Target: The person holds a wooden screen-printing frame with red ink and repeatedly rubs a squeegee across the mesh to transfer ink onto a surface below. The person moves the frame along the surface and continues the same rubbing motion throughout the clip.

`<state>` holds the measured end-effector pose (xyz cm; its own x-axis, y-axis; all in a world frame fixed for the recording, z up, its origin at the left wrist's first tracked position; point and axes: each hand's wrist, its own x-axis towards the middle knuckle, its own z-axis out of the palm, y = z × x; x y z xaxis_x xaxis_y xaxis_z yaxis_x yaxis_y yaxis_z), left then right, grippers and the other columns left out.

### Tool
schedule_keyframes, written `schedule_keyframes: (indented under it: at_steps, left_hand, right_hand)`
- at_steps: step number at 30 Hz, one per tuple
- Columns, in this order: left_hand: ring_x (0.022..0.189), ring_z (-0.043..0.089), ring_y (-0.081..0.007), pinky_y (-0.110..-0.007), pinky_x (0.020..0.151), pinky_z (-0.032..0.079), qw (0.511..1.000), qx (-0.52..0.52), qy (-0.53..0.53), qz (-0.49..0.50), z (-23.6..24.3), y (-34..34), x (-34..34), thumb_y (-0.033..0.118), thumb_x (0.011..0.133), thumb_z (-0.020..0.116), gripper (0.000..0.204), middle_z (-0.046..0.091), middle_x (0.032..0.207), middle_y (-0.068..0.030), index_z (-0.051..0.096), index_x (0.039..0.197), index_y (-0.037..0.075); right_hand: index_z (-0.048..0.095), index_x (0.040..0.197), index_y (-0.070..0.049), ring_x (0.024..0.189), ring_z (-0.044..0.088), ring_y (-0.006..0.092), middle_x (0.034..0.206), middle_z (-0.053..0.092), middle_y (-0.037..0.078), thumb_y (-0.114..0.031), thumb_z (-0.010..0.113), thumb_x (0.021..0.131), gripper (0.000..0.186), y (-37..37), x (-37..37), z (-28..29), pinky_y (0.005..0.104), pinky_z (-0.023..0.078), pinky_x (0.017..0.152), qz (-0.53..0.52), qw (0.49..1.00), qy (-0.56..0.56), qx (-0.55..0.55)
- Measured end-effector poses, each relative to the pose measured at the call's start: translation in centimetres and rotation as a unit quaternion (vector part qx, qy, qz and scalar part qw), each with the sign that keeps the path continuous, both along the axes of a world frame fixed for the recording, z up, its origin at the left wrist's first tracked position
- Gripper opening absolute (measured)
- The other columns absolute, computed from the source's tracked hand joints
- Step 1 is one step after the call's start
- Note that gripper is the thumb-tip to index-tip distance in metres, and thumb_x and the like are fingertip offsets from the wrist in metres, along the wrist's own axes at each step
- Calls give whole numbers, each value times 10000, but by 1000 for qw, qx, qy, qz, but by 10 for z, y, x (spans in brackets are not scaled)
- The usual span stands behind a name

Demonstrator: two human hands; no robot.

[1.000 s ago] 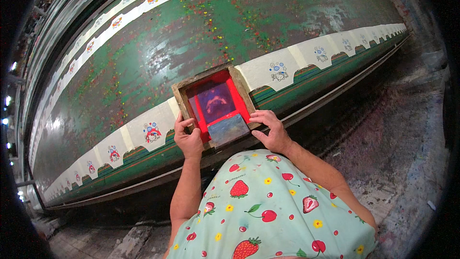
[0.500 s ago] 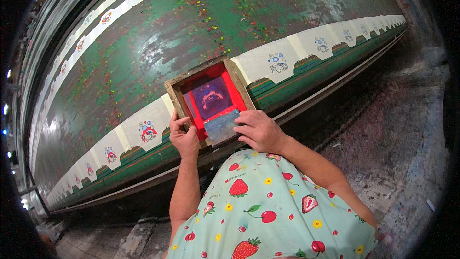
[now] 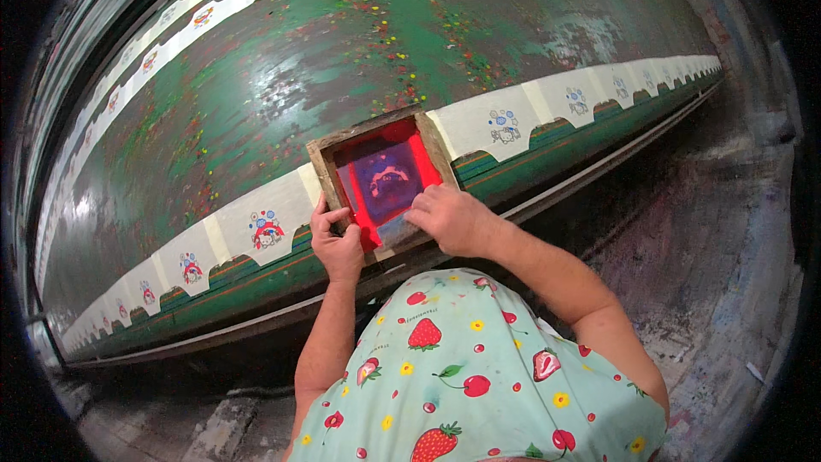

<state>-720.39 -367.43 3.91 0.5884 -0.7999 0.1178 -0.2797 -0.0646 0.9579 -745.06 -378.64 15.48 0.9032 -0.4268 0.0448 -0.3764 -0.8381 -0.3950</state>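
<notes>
A small wooden-framed printing screen (image 3: 438,152) lies over the strip of white cut pieces at the table's near edge. Red ink lines its inner sides, and a purple mesh with a pale curved motif shows in the middle. My left hand (image 3: 339,244) grips the frame's left side near its lower corner, thumb and fingers closed on the wood. In my right hand (image 3: 457,221) is a grey-blue squeegee (image 3: 394,231), pinched from above. It stands at the near end inside the screen, mostly hidden behind my fingers.
White pieces left of the screen carry a red-and-blue print (image 3: 268,233); those to the right have a blue-and-grey print (image 3: 505,130). The long green table (image 3: 342,60) is spotted with dried ink. More printed strips (image 3: 203,15) run along its far side. A rail (image 3: 564,167) follows the near edge.
My right hand has moved slightly up and left, tilting the squeegee so less of its broad face shows. My left hand keeps its hold on the frame. The whole view has shifted slightly.
</notes>
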Motion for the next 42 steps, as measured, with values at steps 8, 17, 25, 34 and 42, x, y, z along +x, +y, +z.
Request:
schedule_keyframes:
  at_steps: [8,17,25,34,42]
  left_hand:
    - [1487,646,-291,-408,1226,518,991,21,132,0,9,-5,10,-104,958,693,311,613,1676,-237,777,1245,-17]
    - [1345,715,-240,-351,1098,616,978,110,174,-15,30,-18,26,-159,898,739,396,601,1626,-163,791,1254,6]
    - [1306,712,-199,-321,1092,575,982,110,150,-21,28,-17,25,-111,908,749,395,622,1645,-170,791,1285,-1]
    - [1455,649,-294,-382,1163,535,987,61,146,-10,18,-9,14,-82,920,716,364,615,1641,-228,810,1257,21]
    - [1557,538,-464,-531,1305,396,999,6,-38,-24,14,-2,-5,-41,859,744,379,593,1657,-291,813,1221,47]
  right_hand:
    - [794,1185,-30,1148,717,420,1137,757,180,61,691,859,355,-94,44,-8,519,588,1033,-13,999,-45,18]
    - [812,1200,-65,1137,726,407,1145,765,173,37,679,861,379,-111,61,-20,509,589,1017,-51,997,-56,-6]
    - [805,1181,-59,1105,705,371,1129,747,145,-18,713,870,327,-36,34,-21,502,571,994,-51,994,-82,-50]
    - [801,1238,-60,1203,709,354,1215,751,134,-15,718,889,362,25,11,-10,495,561,1049,-61,996,-66,-2]
    - [787,1288,-79,1253,692,345,1303,735,129,-59,782,880,409,43,5,1,508,559,1070,-50,999,-7,2]
